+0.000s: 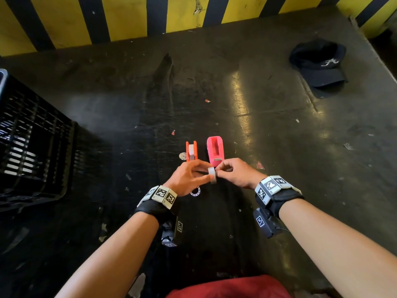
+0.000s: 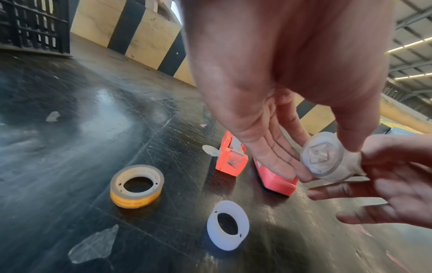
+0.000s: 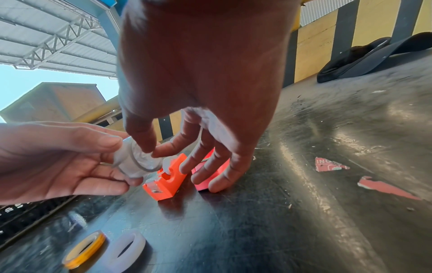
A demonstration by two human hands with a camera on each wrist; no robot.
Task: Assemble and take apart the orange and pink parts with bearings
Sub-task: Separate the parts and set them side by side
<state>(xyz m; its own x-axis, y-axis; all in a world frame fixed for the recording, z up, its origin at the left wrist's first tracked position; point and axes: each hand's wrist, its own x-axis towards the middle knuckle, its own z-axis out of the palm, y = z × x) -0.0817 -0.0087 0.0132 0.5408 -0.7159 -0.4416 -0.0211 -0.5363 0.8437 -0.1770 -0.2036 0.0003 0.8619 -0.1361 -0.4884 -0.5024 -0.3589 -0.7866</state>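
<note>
Above the dark table, both hands meet on one small translucent white spool (image 1: 212,174). My left hand (image 1: 203,174) pinches its left end between thumb and fingertips. My right hand (image 1: 221,171) pinches the other end with thumb and forefinger, its other fingers spread. The spool's (image 2: 323,157) end face shows a moulded diamond shape. Just beyond the hands, the orange part (image 1: 191,151) stands left of the pink part (image 1: 216,150) on the table. Under my left hand lie a loose white ring (image 2: 228,225) and a roll of clear tape (image 2: 136,185) with an orange edge.
A black slatted crate (image 1: 32,147) stands at the left edge. A black cap (image 1: 320,63) lies at the far right. Beside the orange part lies a small round disc (image 1: 182,155). A yellow-and-black striped wall (image 1: 129,16) closes the back. Scraps of tape litter the table.
</note>
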